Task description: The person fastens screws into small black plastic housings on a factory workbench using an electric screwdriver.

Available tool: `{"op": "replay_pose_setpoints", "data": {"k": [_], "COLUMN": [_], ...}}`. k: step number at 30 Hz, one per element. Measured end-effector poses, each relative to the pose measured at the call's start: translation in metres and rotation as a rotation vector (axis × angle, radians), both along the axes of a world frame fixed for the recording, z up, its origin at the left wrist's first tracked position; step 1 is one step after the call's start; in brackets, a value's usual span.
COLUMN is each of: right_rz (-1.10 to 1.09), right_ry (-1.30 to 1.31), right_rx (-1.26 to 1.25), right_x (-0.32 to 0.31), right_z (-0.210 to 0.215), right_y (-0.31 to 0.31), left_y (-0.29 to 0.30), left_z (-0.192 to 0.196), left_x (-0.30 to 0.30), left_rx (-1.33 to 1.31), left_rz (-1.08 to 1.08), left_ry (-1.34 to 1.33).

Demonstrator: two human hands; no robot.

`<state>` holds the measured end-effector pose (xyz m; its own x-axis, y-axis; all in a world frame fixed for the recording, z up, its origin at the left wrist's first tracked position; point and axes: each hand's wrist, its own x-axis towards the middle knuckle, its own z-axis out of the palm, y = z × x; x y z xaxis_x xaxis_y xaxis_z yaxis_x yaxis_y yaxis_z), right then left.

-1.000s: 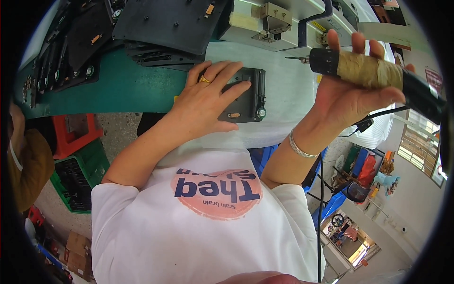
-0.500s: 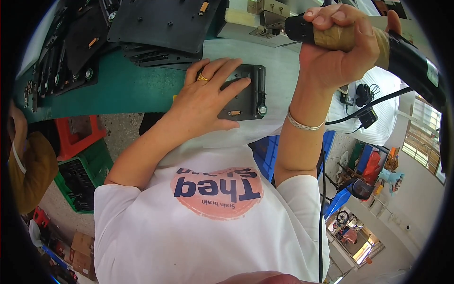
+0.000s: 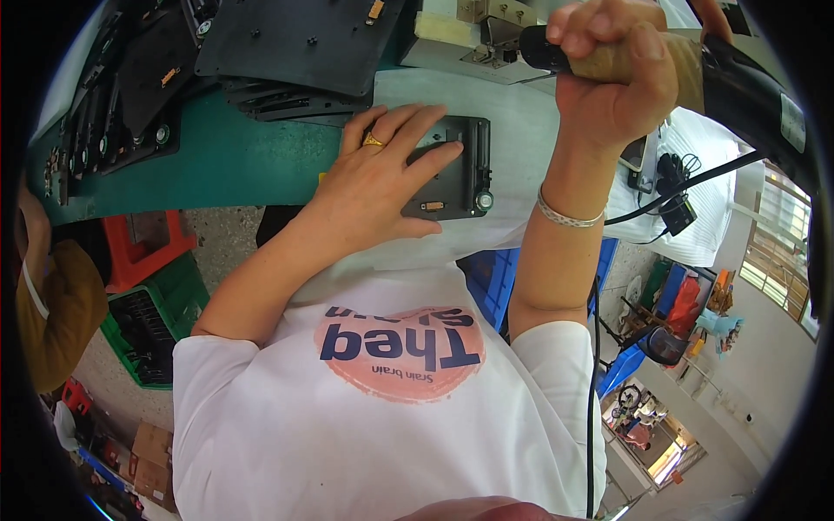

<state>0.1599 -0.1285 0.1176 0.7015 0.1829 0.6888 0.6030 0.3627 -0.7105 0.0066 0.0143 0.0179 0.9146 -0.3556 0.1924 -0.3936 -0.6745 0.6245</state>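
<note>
While a person in a brown sleeve (image 3: 54, 304) sits at the far left edge, red and green crates (image 3: 152, 286) rest on the floor beside them, and the green one holds dark parts. Up on the green bench (image 3: 234, 161) lie rows of small black parts (image 3: 113, 95), and next to them is a stack of flat black plates (image 3: 300, 48). Moving on, the left hand (image 3: 382, 178) lies flat with its fingers spread wide, pressing down on a small black plastic housing (image 3: 456, 178). A gold ring (image 3: 373, 141) shows on one finger. That housing sits on a white cloth (image 3: 521, 130) near the front edge of the bench, right in front of the person's body. Behind it stands a pale metal fixture (image 3: 473, 39). Farther right, the right hand (image 3: 612, 74) is closed tight around the tan-wrapped grip of a power screwdriver (image 3: 660, 61), held up high above the housing, with a black cable (image 3: 686, 187) hanging away from it. It looks like the step in hand is getting ready to drive a screw, with the part pinned and the tool not yet down. I think the next move calls for bringing the tip straight down onto a screw spot while the left hand keeps the housing from sliding.
</note>
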Motion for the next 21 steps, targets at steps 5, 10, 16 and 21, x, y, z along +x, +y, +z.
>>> {"op": "replay_pose_setpoints", "data": {"k": [5,10,16,21], "right_rz": [0.095,0.326,0.445,0.426], "right_ry": [0.126,0.202,0.203,0.21], "right_rx": [-0.053,-0.031,-0.011,0.028], "right_x": [-0.005,0.009,-0.042,-0.059], "right_z": [0.008,-0.021,-0.027,-0.034], "right_y": [0.004,-0.049,-0.076,-0.084], "left_y": [-0.001,-0.002,-0.01,-0.025], "left_z": [0.001,0.006,-0.004,-0.009], "left_x": [-0.002,-0.006,-0.012,-0.011], "left_rx": [-0.016,0.04,0.053,0.08], "left_rz": [0.002,0.014,-0.011,0.005], "left_ry": [-0.004,-0.038,-0.255,-0.406]}}
